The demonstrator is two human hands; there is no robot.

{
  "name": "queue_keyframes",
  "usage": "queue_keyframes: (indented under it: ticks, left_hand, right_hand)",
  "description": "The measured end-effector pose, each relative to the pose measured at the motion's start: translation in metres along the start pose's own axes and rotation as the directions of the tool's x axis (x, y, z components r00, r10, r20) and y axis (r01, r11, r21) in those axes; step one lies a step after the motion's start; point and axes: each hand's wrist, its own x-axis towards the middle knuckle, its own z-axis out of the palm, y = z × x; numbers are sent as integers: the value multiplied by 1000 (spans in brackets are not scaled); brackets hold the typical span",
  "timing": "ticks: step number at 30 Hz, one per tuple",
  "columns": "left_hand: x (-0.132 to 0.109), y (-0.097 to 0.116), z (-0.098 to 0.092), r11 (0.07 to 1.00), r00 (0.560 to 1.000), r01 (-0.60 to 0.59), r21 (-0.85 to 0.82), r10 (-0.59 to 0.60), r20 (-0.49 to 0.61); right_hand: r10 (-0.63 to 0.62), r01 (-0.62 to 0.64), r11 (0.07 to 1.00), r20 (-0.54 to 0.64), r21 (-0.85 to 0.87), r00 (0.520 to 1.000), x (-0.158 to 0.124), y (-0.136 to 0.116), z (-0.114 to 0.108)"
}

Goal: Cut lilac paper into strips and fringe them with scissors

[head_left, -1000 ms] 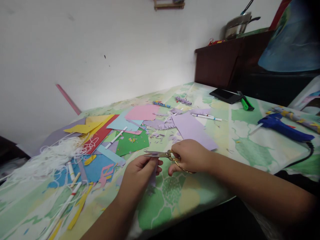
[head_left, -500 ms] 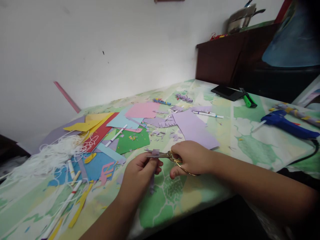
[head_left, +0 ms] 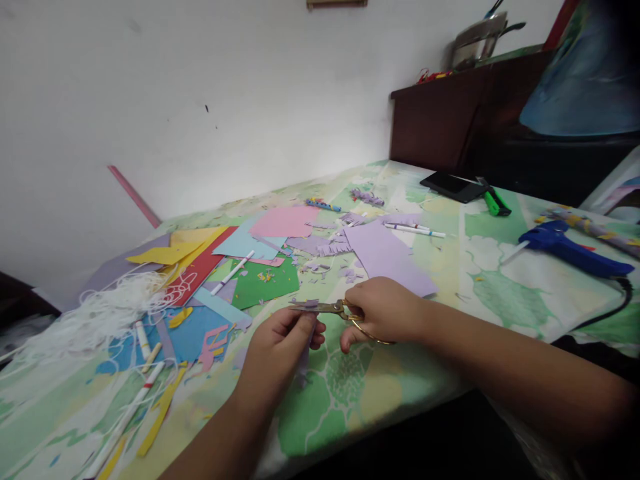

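My left hand point(head_left: 283, 340) pinches a narrow strip of purple paper point(head_left: 304, 363), which hangs below the fingers and shows a small end above them. In my right hand point(head_left: 383, 310) is a pair of scissors point(head_left: 327, 307) with gold-coloured handles. Its blades point left and lie across the top of the strip, nearly closed, just above my left thumb. Beyond the hands lies a large purple sheet point(head_left: 390, 257), with fringed purple strips point(head_left: 334, 248) and small snippets beside it. My left fingers hide part of the strip.
Coloured paper sheets point(head_left: 267, 280), tangled white string point(head_left: 115, 307) and white marker pens point(head_left: 233, 273) spread over the left side. To the right lie a blue glue gun point(head_left: 575, 247) with its cord, a green cutter point(head_left: 496, 201) and a black phone point(head_left: 453, 186). A wall stands behind.
The scissor blades have come closer together across the purple strip. My left hand keeps its hold in almost the same place; the view has shifted slightly.
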Motion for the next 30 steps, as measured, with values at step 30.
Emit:
queue_keyframes:
  ticks: [30]
  left_hand:
    - [-1,1,-1,1000,999,-12,10,11,39]
  right_hand:
    - [6,-6,1000,3,-6,1000,0,0,0]
